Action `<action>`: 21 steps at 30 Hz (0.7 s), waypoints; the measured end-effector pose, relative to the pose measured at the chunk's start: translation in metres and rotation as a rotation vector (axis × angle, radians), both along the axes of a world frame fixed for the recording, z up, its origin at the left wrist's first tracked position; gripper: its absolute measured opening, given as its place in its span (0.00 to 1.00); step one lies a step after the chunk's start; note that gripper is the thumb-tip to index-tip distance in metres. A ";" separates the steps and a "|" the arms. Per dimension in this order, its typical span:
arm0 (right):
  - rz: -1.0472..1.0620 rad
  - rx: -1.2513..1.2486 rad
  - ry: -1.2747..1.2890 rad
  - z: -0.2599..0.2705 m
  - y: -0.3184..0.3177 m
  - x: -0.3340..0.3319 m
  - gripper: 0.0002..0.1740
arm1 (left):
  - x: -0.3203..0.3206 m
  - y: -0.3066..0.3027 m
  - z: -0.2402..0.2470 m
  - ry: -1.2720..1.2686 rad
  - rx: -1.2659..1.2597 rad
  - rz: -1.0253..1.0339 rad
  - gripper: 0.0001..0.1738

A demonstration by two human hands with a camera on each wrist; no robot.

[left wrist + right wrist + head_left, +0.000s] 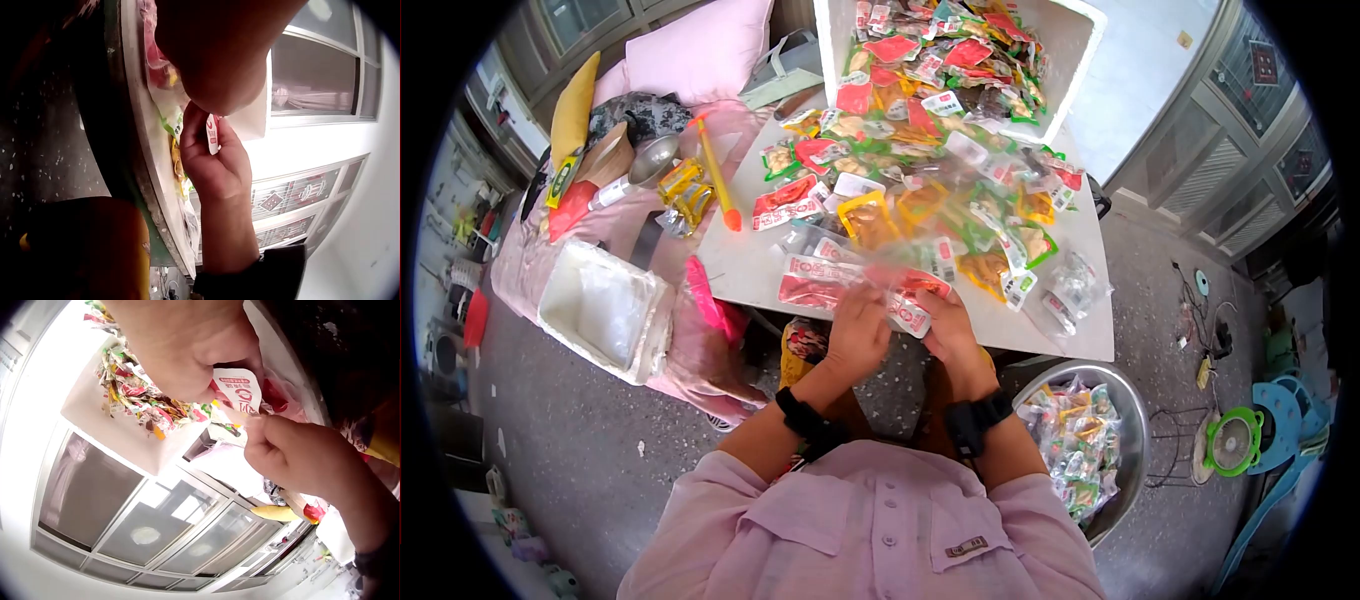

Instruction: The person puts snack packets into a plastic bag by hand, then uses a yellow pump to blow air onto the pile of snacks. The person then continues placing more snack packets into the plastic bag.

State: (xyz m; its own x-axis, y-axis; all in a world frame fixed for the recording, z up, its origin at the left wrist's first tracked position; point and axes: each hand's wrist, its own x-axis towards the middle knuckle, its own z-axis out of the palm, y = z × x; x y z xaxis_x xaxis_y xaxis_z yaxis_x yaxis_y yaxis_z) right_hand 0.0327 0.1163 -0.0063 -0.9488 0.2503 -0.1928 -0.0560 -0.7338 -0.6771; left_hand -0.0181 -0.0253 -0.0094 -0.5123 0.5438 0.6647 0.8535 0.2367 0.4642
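Note:
In the head view a red-and-white snack packet (pixel 914 317) is held at the table's near edge. My right hand (pixel 952 328) grips it, thumb and fingers on its right side. My left hand (pixel 860 330) has curled fingers that pinch the packet's other edge; in the right wrist view the left fingertips (pixel 255 422) meet the printed white packet end (pixel 239 389). A white corner of the packet (pixel 212 134) shows between the right hand's fingers in the left wrist view. Another red packet (pixel 812 284) lies just beyond my left hand.
Loose snack packets (pixel 865 220) cover much of the white table (pixel 740 262). A tipped foam box (pixel 1068 70) full of packets stands at the back. Clear plastic wrapping (pixel 1072 290) lies right. On the floor, a metal basin (pixel 1135 440) holds packets. A white foam tray (pixel 590 300) sits left.

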 end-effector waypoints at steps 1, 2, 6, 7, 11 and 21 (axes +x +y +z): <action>0.019 -0.061 0.047 -0.001 0.003 0.003 0.15 | -0.002 -0.002 0.001 0.034 -0.002 0.015 0.11; 0.040 -0.122 0.092 -0.001 0.005 0.005 0.15 | -0.003 -0.003 0.002 0.066 -0.002 0.032 0.11; 0.055 -0.230 0.074 -0.011 0.003 0.008 0.14 | 0.002 -0.005 0.013 0.117 -0.025 0.042 0.11; 0.049 -0.208 0.091 -0.014 -0.003 0.004 0.14 | 0.003 -0.005 0.014 0.114 -0.038 0.016 0.11; -0.023 0.229 -0.011 -0.025 -0.021 -0.011 0.12 | 0.007 -0.004 0.015 0.116 -0.069 -0.025 0.10; 0.315 0.397 -0.214 0.008 -0.007 0.009 0.06 | 0.008 -0.012 0.016 0.152 -0.061 -0.048 0.09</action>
State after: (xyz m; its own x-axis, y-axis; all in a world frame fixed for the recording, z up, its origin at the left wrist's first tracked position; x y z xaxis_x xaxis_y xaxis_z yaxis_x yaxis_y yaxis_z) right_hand 0.0416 0.1096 0.0019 -0.9394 0.0537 -0.3385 0.2946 -0.3783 -0.8776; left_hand -0.0099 -0.0370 0.0062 -0.3804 0.6068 0.6979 0.9240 0.2171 0.3148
